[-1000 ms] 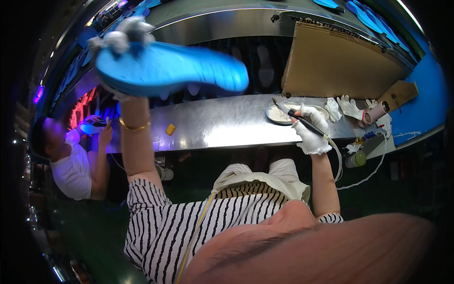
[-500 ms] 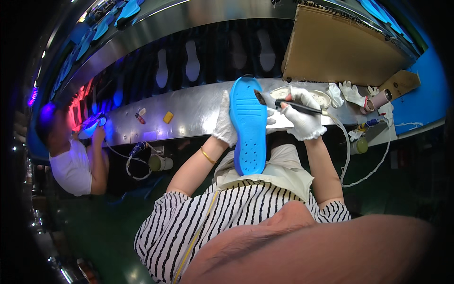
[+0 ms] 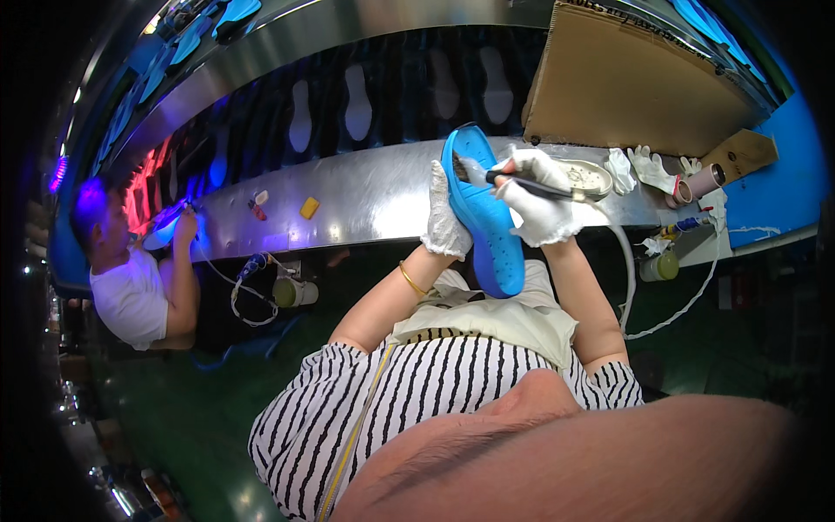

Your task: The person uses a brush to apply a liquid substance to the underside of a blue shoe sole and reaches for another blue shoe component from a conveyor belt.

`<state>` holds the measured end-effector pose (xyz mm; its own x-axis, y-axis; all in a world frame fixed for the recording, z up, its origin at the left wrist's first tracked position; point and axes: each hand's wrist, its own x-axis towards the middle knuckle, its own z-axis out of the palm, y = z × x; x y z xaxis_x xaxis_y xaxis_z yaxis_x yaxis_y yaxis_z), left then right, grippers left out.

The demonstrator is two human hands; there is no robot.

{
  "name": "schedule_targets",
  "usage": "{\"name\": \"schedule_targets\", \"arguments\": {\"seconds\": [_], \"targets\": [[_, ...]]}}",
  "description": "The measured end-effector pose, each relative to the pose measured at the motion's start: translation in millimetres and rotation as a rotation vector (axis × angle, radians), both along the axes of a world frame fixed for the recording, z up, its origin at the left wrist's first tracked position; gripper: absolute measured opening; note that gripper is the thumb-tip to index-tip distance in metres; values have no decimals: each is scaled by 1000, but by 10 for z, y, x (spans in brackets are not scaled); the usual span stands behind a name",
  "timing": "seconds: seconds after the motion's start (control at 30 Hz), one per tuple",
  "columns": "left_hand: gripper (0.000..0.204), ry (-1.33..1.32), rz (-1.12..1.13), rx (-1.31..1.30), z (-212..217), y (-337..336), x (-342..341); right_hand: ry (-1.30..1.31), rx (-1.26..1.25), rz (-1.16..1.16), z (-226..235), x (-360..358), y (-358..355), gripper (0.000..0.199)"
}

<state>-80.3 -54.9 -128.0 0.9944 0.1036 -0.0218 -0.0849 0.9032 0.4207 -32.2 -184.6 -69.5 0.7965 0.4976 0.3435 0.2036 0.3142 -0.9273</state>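
The left hand (image 3: 446, 224) sensibly gripped the seemingly light, springy shoe sole (image 3: 484, 209) by its nine-o'clock rim; the right hand (image 3: 541, 198) clasped a brush (image 3: 473, 171).

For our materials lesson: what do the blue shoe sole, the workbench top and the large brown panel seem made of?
Blue shoe sole: perhaps foam or rubber, satin, moulded rim and holes. Workbench top: likely metal, smooth, silvery with bright glare. Large brown panel: apparently cardboard, matte, plain tan face.

Metal workbench (image 3: 348, 209): surface layout
Left of the left hand (image 3: 445, 217), a yellow block (image 3: 309, 207) and a small red-and-white item (image 3: 259, 209) lay on it; right of the right hand (image 3: 544, 202) sat a pale oval dish (image 3: 593, 179), white gloves (image 3: 650, 170) and a pinkish tube (image 3: 704, 179).
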Motion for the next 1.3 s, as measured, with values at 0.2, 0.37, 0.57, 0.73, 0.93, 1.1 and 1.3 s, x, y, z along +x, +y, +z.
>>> {"name": "schedule_targets", "arguments": {"seconds": [0.2,0.37,0.57,0.73,0.93,1.1,1.3], "targets": [[84,96,-4,152,9,175,-23,-394,-44,-91,-123,-100,63,20],[87,209,54,186,-56,337,-85,-420,-170,-126,-170,-117,-12,17],[87,223,20,335,217,336,-154,-222,-301,87,-73,-350,-179,16],[95,82,-367,165,-49,232,-553,225,-178,7,-468,-278,-400,17],[96,219,-163,435,-33,114,-368,183,-255,58,-377,-398,-343,10],[106,3,-144,180,-111,248,-34,-143,-114,-65,-464,-173,-195,6],[116,-245,-144,-155,-30,394,83,-199,-83,122,-87,-324,-107,15]]}}
